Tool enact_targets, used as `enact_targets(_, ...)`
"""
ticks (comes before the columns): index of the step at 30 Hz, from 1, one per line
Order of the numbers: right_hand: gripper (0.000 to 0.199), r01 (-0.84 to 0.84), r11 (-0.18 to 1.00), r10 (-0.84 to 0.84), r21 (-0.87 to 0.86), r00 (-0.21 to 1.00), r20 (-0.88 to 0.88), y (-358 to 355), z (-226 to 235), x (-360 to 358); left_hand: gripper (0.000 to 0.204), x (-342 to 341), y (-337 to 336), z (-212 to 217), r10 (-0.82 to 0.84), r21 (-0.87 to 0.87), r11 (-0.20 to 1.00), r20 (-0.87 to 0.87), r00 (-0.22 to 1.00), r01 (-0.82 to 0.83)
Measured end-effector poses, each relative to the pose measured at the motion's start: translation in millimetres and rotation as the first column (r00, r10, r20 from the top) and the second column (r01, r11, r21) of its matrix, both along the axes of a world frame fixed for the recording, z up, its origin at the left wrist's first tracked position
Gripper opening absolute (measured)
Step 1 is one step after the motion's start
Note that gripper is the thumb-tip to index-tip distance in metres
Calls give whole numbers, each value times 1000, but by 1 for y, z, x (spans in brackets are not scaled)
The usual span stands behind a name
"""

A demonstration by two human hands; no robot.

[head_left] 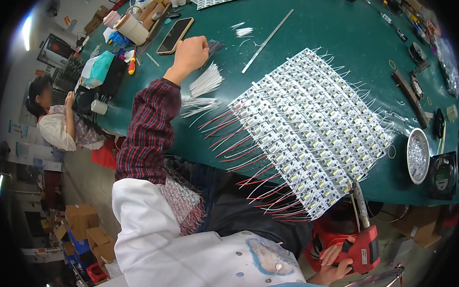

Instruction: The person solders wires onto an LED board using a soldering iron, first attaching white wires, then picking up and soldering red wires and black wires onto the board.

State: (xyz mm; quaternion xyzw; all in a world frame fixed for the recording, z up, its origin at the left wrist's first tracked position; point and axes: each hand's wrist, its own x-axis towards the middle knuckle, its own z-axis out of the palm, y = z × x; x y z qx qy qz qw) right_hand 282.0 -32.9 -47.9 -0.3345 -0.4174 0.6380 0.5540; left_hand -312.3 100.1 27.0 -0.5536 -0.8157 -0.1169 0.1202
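A large panel of white LED circuit boards (pixel 311 131) lies tilted on the green table, its near corner over the front edge. White wires run across its rows, and red and white wire ends hang from its left side. My left hand (pixel 191 55) is closed over a bundle of dark grey wires (pixel 213 47), beside a phone (pixel 175 36). Whatever its fingers hold is hidden. Near it lie bundles of white wires (pixel 206 81). Below the table edge, my right hand (pixel 336 261) grips a red soldering gun (pixel 364 252). The gun's long metal nose points up at the panel's near right corner.
A metal strip (pixel 267 41) lies behind the panel. To the right are a round dish (pixel 418 156) and a dark bar (pixel 410 99). Cups (pixel 131 29) and a screwdriver (pixel 132 63) sit at the left. Another person (pixel 56 112) sits further left; cardboard boxes (pixel 81 220) stand on the floor.
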Motion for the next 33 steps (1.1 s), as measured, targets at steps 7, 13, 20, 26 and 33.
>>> enact_targets(7, 66, -69, 995, 72, 69, 997, -38, -1, 3, 0, 13, 15, -14, 9, -4, 188, 982, 117, 993, -18)
enact_targets(13, 67, -70, 994, 73, 79, 997, -36, -12, 15, 3, 6, 137, -37, 27, -350, 286, 937, 795, 496, 201)
enact_targets(20, 78, -165, 985, 162, 44, 985, 54, -1, 26, -3, 15, 286, -101, 28, -591, 282, 796, 556, 584, 536)
enact_targets(26, 83, -65, 996, 54, 53, 979, 196, -22, 44, 7, 22, 344, -115, -9, -588, 345, 802, 603, 540, 487)
enact_targets(33, 74, -158, 987, 154, 7, 968, 198, -35, 29, 34, 23, 358, -122, -23, -572, 327, 821, 466, 675, 469)
